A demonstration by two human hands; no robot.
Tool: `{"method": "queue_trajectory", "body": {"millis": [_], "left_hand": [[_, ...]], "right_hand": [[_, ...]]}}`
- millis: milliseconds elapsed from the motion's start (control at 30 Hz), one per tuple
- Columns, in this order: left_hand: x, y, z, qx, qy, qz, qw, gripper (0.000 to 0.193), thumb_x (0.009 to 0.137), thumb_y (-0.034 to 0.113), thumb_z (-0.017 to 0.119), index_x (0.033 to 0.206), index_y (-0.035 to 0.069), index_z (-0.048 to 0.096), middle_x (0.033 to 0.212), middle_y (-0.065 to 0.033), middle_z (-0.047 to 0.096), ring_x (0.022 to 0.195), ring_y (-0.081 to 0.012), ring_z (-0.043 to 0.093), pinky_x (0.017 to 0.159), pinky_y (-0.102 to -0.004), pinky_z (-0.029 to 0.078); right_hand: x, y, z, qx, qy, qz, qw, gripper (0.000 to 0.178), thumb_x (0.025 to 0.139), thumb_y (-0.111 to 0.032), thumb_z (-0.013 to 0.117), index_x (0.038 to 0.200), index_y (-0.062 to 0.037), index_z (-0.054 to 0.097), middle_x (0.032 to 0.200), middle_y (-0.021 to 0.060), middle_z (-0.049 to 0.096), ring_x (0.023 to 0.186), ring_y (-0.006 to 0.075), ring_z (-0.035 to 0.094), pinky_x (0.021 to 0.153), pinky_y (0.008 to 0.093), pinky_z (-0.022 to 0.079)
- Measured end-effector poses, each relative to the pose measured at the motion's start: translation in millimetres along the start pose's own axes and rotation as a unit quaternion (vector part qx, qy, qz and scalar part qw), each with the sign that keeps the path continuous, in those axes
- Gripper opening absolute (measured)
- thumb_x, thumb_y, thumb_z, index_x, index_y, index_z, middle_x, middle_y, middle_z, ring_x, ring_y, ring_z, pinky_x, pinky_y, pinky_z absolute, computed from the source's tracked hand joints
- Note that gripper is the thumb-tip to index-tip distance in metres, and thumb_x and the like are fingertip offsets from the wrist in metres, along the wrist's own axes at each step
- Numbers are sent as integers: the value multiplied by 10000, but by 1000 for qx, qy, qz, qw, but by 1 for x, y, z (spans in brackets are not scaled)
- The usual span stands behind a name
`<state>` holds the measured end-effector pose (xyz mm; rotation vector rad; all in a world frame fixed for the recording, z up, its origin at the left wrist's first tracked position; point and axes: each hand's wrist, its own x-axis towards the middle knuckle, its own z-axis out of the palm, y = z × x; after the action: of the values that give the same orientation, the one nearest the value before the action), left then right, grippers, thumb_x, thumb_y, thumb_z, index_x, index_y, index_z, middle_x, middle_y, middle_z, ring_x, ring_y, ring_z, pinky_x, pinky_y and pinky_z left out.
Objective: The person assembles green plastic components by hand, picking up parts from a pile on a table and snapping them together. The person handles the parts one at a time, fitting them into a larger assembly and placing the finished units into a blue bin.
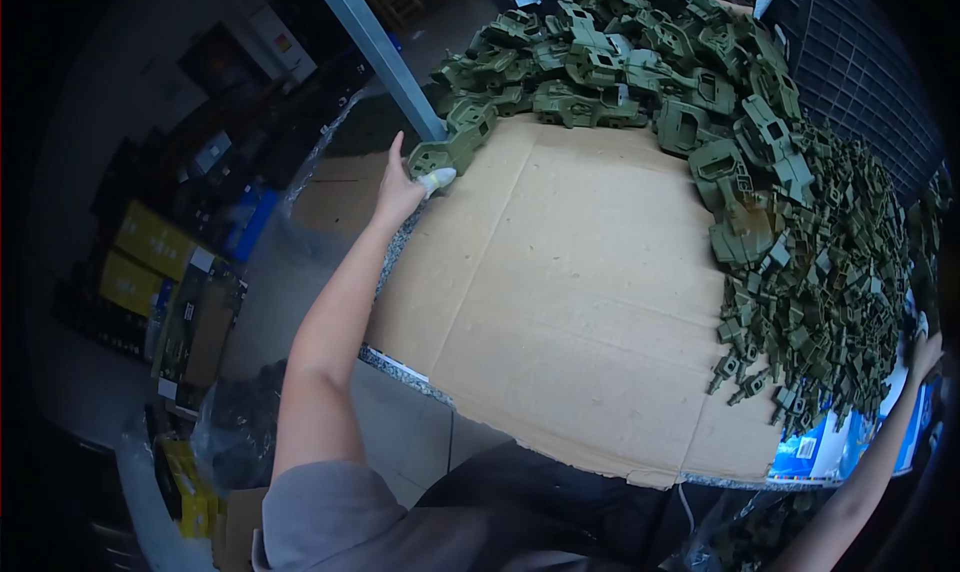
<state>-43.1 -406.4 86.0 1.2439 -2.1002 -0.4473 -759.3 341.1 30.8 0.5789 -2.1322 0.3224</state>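
Note:
My left hand (398, 194), with a white cover on the thumb, is at the left edge of the cardboard-covered table. A dark green plastic vehicle shell (445, 154) with cut-out openings lies between its thumb and its upright finger, and the hand grips the shell's near end. My right hand (926, 354) reaches to the far right rim, beside a heap of small green plastic parts (830, 282). A white tip shows on one of its fingers. The view's dark edge hides most of those fingers, and I cannot make out what they touch.
More green vehicle shells (590, 57) are piled along the far side and down the right. A cardboard sheet (580, 272) covers the tabletop. A grey metal post (385, 57) rises at the far left corner. Behind the heap stands a dark plastic crate (850, 67). Yellow boxes (150, 242) stand left.

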Motion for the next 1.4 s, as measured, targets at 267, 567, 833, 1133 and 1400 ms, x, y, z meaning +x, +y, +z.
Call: {"method": "queue_trajectory", "body": {"millis": [267, 567, 833, 1133, 1400], "left_hand": [[-61, 70, -22, 150, 41, 439, 885, 647, 645, -31, 646, 1242, 129, 455, 1274, -109, 485, 1149, -302, 484, 962, -440, 386], [-156, 134, -84, -113, -76, 769, 625, 370, 740, 104, 653, 1034, 228, 466, 1242, -113, 482, 1165, -320, 475, 1008, -446, 380], [-272, 146, -18, -566, -413, 21, 713, 1217, 667, 39, 710, 1392, 164, -260, 1473, -188, 123, 1337, -341, 214, 1042, -418, 287], [-261, 113, -17, -455, -279, 214, 818, 1026, 672, 24, 737, 1387, 77, 3, 1318, -176, 318, 1170, -288, 415, 985, -402, 363], [-238, 73, -57, -577, -439, -204, 657, 822, 771, 228, 676, 1398, 118, 156, 1129, -177, 496, 922, -313, 591, 763, -431, 528]], "right_hand": [[-53, -335, -230, 380, -242, -21, 892, 347, 787, 4, 567, 1132, -30, 576, 1129, 109, 597, 1069, 215, 553, 915, 321, 423], [-78, -538, -305, 649, -670, -100, 345, 838, 750, -226, 713, 1424, -78, 239, 1397, 118, 367, 1296, 184, 311, 1045, 329, 293], [-179, -568, -325, 706, -318, 87, 627, 752, 780, 10, 543, 1427, -53, 165, 1394, 194, 340, 1277, 279, 363, 1045, 336, 293], [-178, -585, -331, 653, -336, -61, 676, 925, 660, 0, 565, 1438, -58, 68, 1307, 286, 389, 1206, 416, 405, 1023, 409, 334], [-153, -575, -287, 372, -432, -68, 819, 781, 757, -273, 671, 1389, -40, 277, 1292, 320, 389, 1209, 442, 393, 998, 399, 358]]}}
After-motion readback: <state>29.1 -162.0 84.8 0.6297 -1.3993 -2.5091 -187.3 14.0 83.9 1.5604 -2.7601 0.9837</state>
